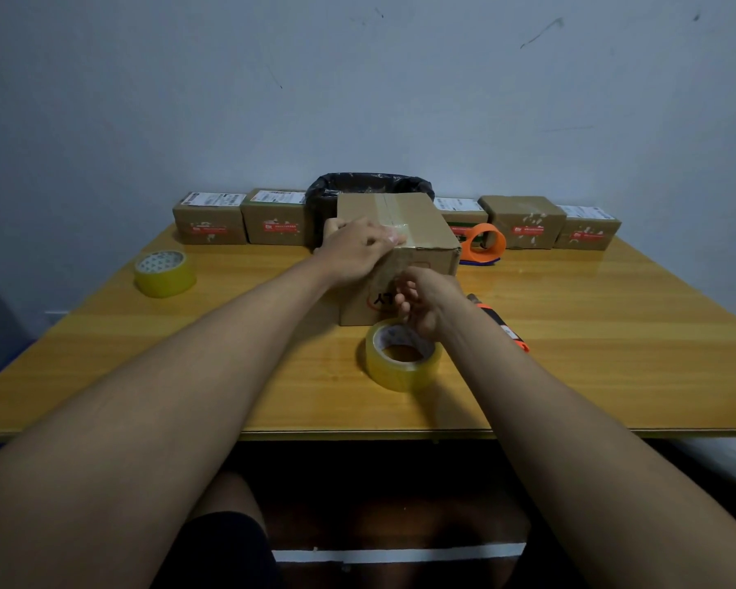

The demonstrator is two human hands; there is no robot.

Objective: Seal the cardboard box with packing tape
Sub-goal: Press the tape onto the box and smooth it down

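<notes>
The cardboard box (400, 248) sits at the middle of the table (612, 354), dead ahead at twelve o'clock from the person, closed, with a strip of clear tape (389, 216) running along its top seam from the far edge toward the near one. That strip's long axis lies roughly twelve to six, and it bends over the near top edge onto the front face. The left hand (358, 252) lies flat on the box top at the near left corner, fingers spread and pressing the tape down, not gripping anything. The right hand (425, 301) is lower, against the front face at about five o'clock from the left hand, its fingers curled and pinched; it seems to hold the tape end, though the clear film there is too faint to be sure. Directly below it, at six o'clock from the box and just beside it, a tape roll (402, 354) lies flat. Judging from this, the next move is a pull or tear downward along that same axis, and the right hand is the nearer one for it.

Outward, a second roll (165, 273) rests at nine o'clock, well apart, and an orange dispenser (483, 242) at two o'clock.
</notes>
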